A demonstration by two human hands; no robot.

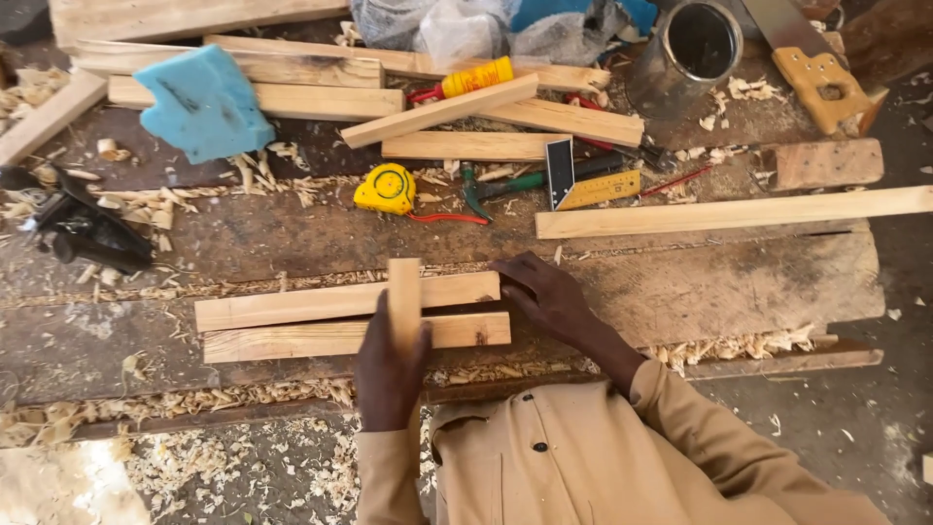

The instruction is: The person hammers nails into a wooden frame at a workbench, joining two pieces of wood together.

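Pale yellow-tan wood strips [340,301] on a dark brown bench [739,282]; bright yellow tape measure [386,188] with red strap; sky-blue foam block [204,102]; khaki shirt [583,457] with dark buttons; silvery grey tin [685,49].

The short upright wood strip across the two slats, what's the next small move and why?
Probably slide the short strip toward the slats' right ends. The left hand holds it crosswise over both slats, near their middle, while the right hand steadies the ends there. That seems the likely place to line it up.

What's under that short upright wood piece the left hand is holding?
Two long slats lie side by side beneath the short piece, crossing it. Where they meet is covered, as is its lower end, by the left hand.
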